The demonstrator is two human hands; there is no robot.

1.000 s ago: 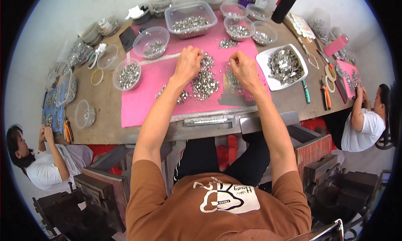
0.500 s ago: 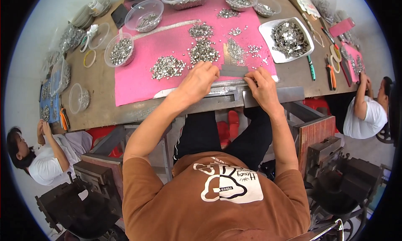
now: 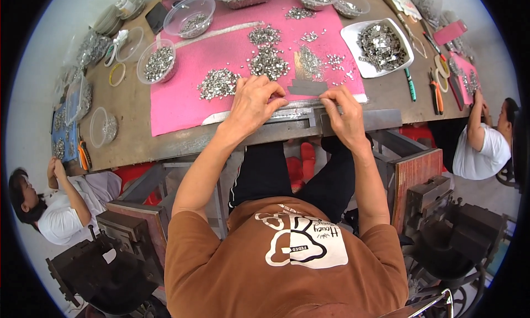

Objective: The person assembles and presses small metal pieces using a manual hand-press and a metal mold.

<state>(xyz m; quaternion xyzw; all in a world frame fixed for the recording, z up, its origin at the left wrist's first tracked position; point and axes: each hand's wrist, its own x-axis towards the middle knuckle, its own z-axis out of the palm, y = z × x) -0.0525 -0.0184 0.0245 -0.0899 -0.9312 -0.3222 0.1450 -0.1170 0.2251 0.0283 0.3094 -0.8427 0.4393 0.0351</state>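
My left hand (image 3: 255, 101) is over the table's near edge with fingers curled and thumb and index close together; whatever they pinch is hidden or too small to name. Below its fingertips runs a slotted metal rail (image 3: 295, 115). My right hand (image 3: 346, 118) is closed in a pinch beside the right end of flat dark grey strips (image 3: 307, 88); what is between its fingertips I cannot make out. The strips lie on a pink mat (image 3: 179, 108). Beyond my hands are heaps of small silvery metal pieces (image 3: 269, 63) and thin slivers (image 3: 311, 63).
A white dish (image 3: 350, 39) of metal pieces stands right, near a green pen (image 3: 410, 85) and orange-handled pliers (image 3: 437, 94). Clear tubs (image 3: 172, 69) hold more pieces at left and back. People in white shirts (image 3: 479, 149) work at both sides.
My left hand has moved left and nearer, off the left end of the dark strips, which now shows. My right hand has stayed almost in place, its fingers shifting slightly.
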